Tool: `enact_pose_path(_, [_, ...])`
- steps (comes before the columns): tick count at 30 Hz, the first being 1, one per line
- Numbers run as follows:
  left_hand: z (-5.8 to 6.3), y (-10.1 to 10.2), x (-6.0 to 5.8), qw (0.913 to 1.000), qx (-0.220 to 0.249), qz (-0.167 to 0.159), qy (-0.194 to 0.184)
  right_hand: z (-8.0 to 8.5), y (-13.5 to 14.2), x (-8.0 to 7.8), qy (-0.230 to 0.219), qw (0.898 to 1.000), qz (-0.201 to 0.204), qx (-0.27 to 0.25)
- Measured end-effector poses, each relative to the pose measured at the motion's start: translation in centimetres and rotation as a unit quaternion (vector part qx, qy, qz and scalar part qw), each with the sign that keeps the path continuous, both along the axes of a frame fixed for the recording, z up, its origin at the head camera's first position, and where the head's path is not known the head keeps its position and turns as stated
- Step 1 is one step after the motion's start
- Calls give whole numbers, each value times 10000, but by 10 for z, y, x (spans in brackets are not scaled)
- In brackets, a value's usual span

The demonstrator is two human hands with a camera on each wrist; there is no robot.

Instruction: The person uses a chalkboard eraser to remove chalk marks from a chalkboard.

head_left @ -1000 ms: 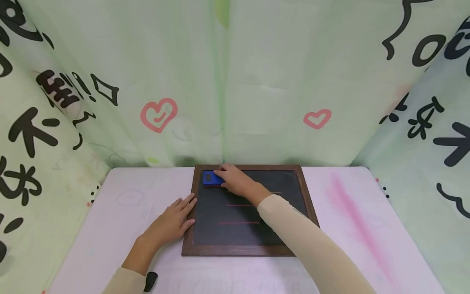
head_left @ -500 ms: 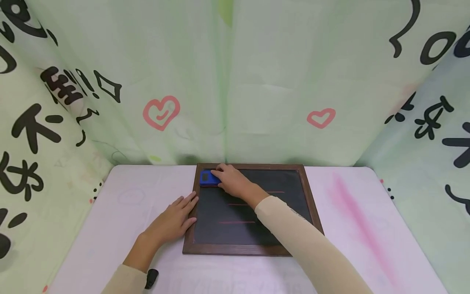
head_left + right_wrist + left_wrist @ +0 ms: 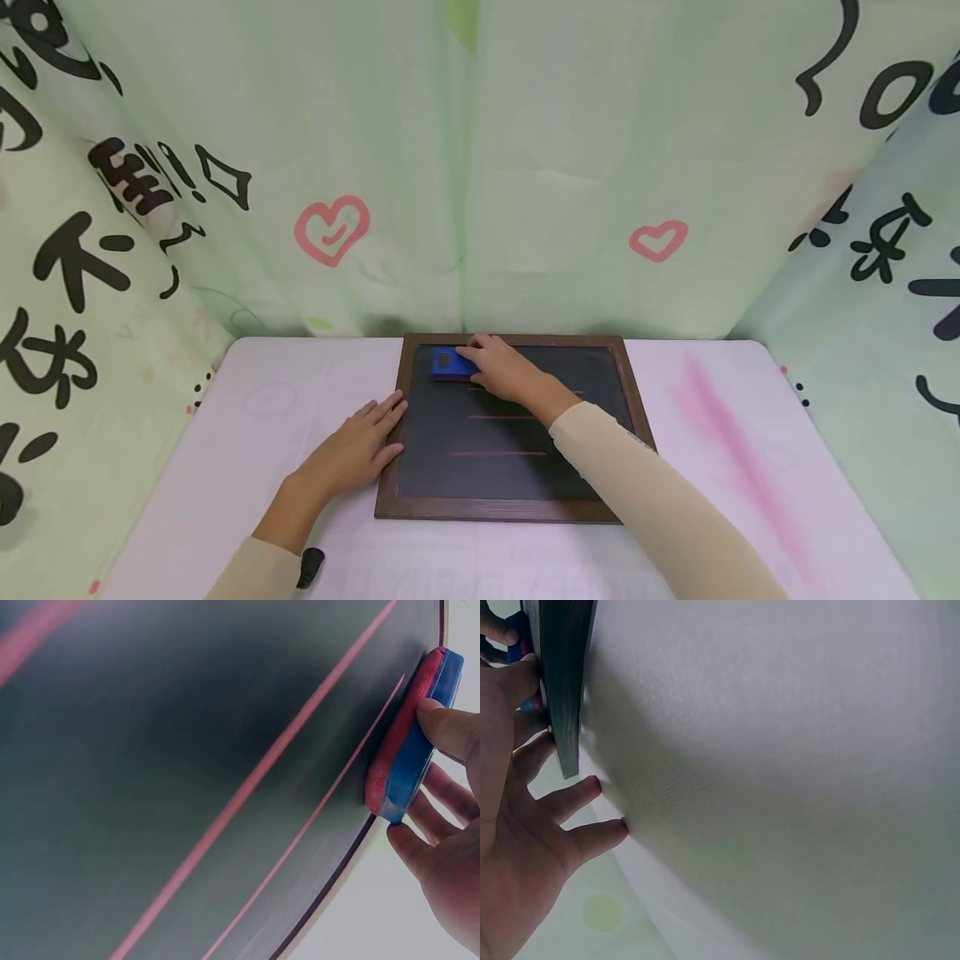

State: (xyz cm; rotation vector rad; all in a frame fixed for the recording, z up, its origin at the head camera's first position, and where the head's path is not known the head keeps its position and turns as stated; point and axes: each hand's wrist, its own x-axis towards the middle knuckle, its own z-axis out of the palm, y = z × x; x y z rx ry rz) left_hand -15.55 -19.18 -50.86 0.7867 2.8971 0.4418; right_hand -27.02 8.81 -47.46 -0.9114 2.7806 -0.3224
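A small chalkboard (image 3: 423, 479) in a brown wooden frame lies on the table, with pink lines (image 3: 498, 453) drawn across it. My right hand (image 3: 510, 371) grips a blue board eraser (image 3: 447, 363) near the board's top edge, left of its middle. In the right wrist view the eraser's red pad (image 3: 397, 742) faces the board, and thumb and fingers hold its blue back. My left hand (image 3: 352, 450) rests at the frame's left side with fingers extended. In the left wrist view some of its fingertips (image 3: 613, 832) touch the tabletop beside the frame.
The table has a pale pink-white cover (image 3: 225, 467) with a pink streak (image 3: 738, 454) at right. Below the left wrist lies a black object (image 3: 311, 567), partly hidden by the sleeve. Printed green curtains (image 3: 525, 167) enclose the back and sides.
The right hand slid the eraser slightly left along the board's top, then back to the right. The left hand stays at the frame. The head view shifted a little.
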Motion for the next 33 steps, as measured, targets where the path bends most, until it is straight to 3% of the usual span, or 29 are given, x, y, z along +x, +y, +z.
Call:
enact_pose_path(11, [4,0,0,10000,-38,-39,70,5,54,9,-10,9991,-391,-142])
enact_pose_path(33, [-1,0,2,10000,-4,-60,10,0,150,25,311,9949,-923,-280])
